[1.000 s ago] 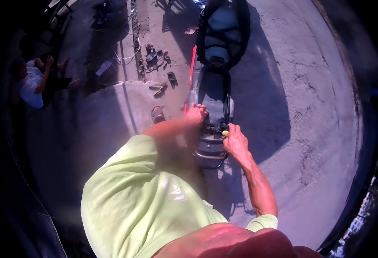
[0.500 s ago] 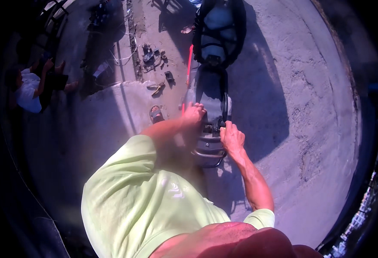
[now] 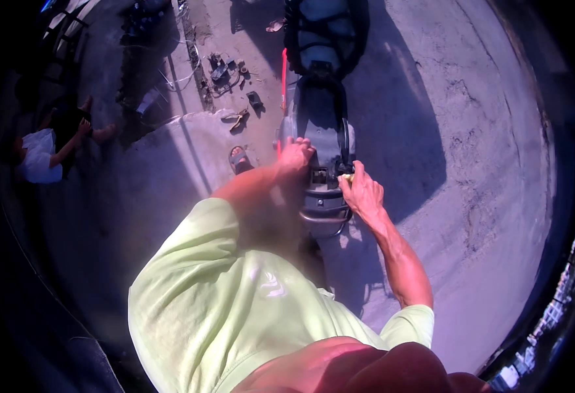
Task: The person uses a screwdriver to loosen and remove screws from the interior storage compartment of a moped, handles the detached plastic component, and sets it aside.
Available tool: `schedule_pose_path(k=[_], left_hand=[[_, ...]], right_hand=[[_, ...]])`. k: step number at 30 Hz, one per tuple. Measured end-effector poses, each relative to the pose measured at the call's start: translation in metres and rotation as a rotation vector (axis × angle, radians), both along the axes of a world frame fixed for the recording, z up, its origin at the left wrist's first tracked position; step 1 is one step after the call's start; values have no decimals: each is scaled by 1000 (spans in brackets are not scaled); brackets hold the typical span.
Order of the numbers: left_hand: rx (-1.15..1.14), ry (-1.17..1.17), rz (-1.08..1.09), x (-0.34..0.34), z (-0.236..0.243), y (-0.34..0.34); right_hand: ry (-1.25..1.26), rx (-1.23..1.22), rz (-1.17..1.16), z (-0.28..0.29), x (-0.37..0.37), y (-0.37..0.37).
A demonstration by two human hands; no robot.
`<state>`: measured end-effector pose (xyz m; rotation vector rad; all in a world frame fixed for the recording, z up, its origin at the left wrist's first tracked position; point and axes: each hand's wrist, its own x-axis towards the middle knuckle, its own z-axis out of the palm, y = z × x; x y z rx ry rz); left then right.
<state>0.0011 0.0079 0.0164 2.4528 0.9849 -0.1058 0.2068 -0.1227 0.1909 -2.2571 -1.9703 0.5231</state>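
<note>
A dark scooter or motorbike body [image 3: 320, 116] stands in front of me, its black seat, webbed with straps [image 3: 325, 36], at the far end. My left hand [image 3: 295, 154] rests with curled fingers on the body's left edge, near a red strip [image 3: 283, 78]. My right hand [image 3: 366, 196] grips a small yellow object [image 3: 348, 177] at the body's right rear, beside a square recess and above the rear rail [image 3: 323, 217]. What the yellow object is, I cannot make out.
A person [image 3: 45, 147] sits on the ground at the left. Small parts [image 3: 221, 72], a pair of pliers [image 3: 238, 119], a black piece [image 3: 255, 100] and white cables [image 3: 176, 82] lie on the concrete [image 3: 477, 196] left of the vehicle. My sandalled foot [image 3: 238, 157] shows below them.
The vehicle and both my hands sit higher in the picture. My right hand has shifted slightly right, still at the yellow object. The other person's hand is lower.
</note>
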Motion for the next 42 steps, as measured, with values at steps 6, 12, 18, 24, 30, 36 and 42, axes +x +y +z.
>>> schedule_pose_path(k=[6,12,18,24,30,36,42], left_hand=[[-25,4,-5,0,3,1],[-19,19,4,-4,2,0],[-32,-23,15,0,-4,3],[-27,36,9,1,1,3],[8,31,-10,-4,-4,3],[5,45,-16,2,-2,2],[9,26,-7,1,2,5]], right_hand=[[-48,-76,13,-7,2,-1],[8,11,74,4,-2,-2],[-20,-226,-56,-5,4,9],[66,20,133,-4,11,3],[119,-263,-187,6,-4,12],[13,-320,-35,11,10,9],[-47,-354,-125,23,3,24]])
